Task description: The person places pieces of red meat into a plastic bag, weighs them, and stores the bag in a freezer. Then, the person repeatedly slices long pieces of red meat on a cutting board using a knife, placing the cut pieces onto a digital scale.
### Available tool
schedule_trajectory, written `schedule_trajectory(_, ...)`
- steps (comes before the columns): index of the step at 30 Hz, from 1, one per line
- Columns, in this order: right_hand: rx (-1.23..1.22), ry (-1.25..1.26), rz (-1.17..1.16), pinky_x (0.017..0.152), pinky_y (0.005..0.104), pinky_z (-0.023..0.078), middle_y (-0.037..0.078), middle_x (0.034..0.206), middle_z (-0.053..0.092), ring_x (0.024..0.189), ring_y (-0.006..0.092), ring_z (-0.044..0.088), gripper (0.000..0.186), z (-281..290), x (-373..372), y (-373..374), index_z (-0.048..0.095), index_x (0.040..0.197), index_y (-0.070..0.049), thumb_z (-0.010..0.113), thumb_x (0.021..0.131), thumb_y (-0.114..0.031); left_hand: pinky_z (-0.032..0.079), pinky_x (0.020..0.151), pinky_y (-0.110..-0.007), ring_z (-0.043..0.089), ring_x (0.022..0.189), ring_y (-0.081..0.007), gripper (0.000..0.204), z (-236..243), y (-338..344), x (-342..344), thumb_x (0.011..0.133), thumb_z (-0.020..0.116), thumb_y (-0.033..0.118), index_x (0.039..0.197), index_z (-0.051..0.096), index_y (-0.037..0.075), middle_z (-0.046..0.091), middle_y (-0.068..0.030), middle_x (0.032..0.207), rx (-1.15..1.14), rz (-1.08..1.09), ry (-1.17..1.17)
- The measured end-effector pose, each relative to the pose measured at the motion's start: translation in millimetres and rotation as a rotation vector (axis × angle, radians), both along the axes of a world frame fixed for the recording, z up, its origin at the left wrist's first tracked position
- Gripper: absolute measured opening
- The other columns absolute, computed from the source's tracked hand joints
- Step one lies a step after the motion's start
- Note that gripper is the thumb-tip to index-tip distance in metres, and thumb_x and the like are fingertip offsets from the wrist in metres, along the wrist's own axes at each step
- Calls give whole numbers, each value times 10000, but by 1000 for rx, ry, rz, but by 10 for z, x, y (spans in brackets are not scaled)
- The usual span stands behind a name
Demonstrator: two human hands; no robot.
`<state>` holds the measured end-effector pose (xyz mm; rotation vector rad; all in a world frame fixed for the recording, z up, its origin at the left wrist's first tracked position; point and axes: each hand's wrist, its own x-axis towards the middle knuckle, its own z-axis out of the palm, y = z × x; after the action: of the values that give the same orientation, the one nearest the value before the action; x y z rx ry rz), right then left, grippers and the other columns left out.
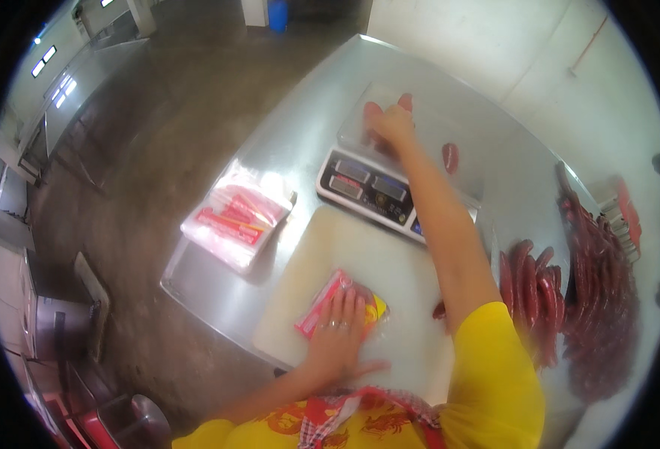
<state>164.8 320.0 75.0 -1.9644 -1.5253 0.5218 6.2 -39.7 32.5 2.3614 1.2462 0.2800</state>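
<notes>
My left hand (337,329) lies flat with its fingers stretched out, on a red and yellow plastic packet (319,308). Under the packet is a white cutting board (300,258). My right arm reaches forward across a digital scale (364,189), and my right hand (396,129) is closed around reddish sausages (373,111) over the scale's clear tray (350,133); the fingertips are partly hidden. A single short sausage (450,157) lies apart, to the right of that hand. A small dark red piece (439,310) shows beside my right forearm.
A stack of printed plastic bags (233,221) sits at the left on the steel table (300,112). Several sausages (528,292) lie at the right, beside a larger heap of darker ones (598,299). A white wall (509,45) rises along the table's far right side.
</notes>
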Motion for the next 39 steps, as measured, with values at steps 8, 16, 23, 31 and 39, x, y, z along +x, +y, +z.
schedule_trajectory(8, -118, 714, 256, 509, 289, 477, 135, 829, 642, 665, 195, 646, 425, -3, 717, -1967, 562, 1108, -7, 742, 775, -200, 166, 1114, -591, 243, 1363, -516, 847, -86, -304, 229, 824, 613, 402, 1414, 281, -107, 310, -344, 1431, 213, 19, -107)
schedule_trajectory(16, -360, 1168, 33, 468, 255, 494, 119, 903, 651, 656, 194, 651, 413, -258, 902, -4247, 489, 1197, -45, 689, 838, -93, 178, 1109, -597, 310, 1337, -501, 544, -286, -263, 220, 925, 498, 221, 1340, 397, -115, 392, -325, 1390, 333, 55, -191)
schedule_trajectory(23, -429, 1475, 305, 527, 257, 516, 100, 952, 652, 654, 161, 640, 421, -612, 316, -4017, 507, 1249, -59, 649, 853, -78, 178, 1105, -595, 337, 1324, -482, 509, -153, -243, 213, 974, 457, 279, 1314, 443, -99, 445, -299, 1360, 366, -8, -199)
schedule_trajectory(31, -767, 624, 521, 481, 242, 464, 39, 720, 643, 560, 112, 588, 191, -532, 210, -3681, 673, 974, -58, 676, 836, -189, 173, 1098, -607, 346, 1315, -483, 510, -203, -231, 167, 980, 437, 264, 1331, 413, -105, 453, -308, 1344, 202, -63, -290)
schedule_trajectory(39, -707, 262, 659, 491, 234, 462, -9, 754, 662, 565, 90, 604, 192, 403, 964, -2554, 693, 875, -72, 681, 842, -261, 175, 1089, -622, 344, 1307, -511, 529, -200, -188, 180, 970, 456, 254, 1348, 374, -107, 446, -319, 1343, 106, -84, -261)
